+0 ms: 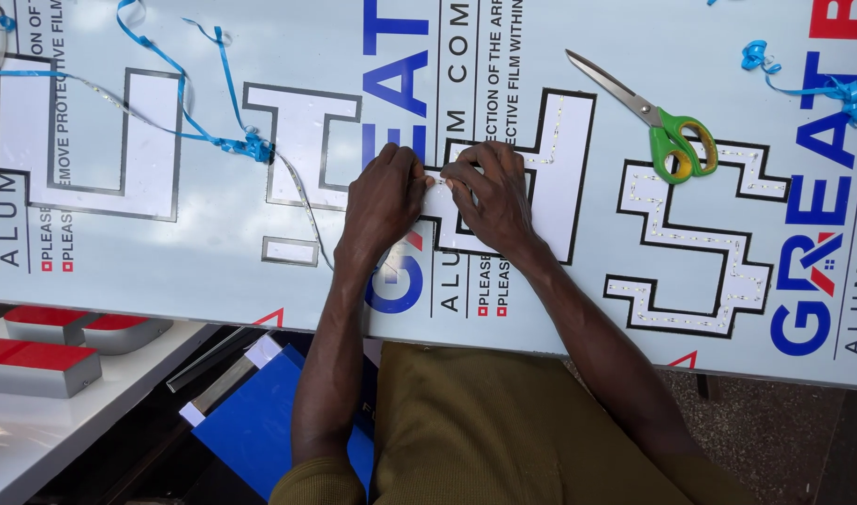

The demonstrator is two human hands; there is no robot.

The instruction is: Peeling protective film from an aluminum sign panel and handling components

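LED strip (302,201), a thin clear ribbon with small dots, lies across the big aluminium sheet (213,252) and its near end sits between the two hands. It comes from the far left, passes a knot of blue ribbon (254,146), curves down past the white letter cut-out (302,140) and goes under the left hand (384,199). Its long axis at the hands seems to run left to right, along the arm of the letter shape (550,178) under the fingers.

Both hands rest palm down on the sheet, very close, the fingertips almost touching at the left edge of that letter shape. The left hand is closed, the thumb and first fingers pinching the strip end. The right hand (489,196) is also curled, with the fingertips pressing down beside the pinch; whether it really grips the strip or only holds it flat I cannot tell. The free length of strip lies to the left, so the left hand is nearer to it.

Green-handled scissors (655,120) lie well apart, to the far right, blades open a little. The next shape (700,248) on the right already has a dotted strip inside.
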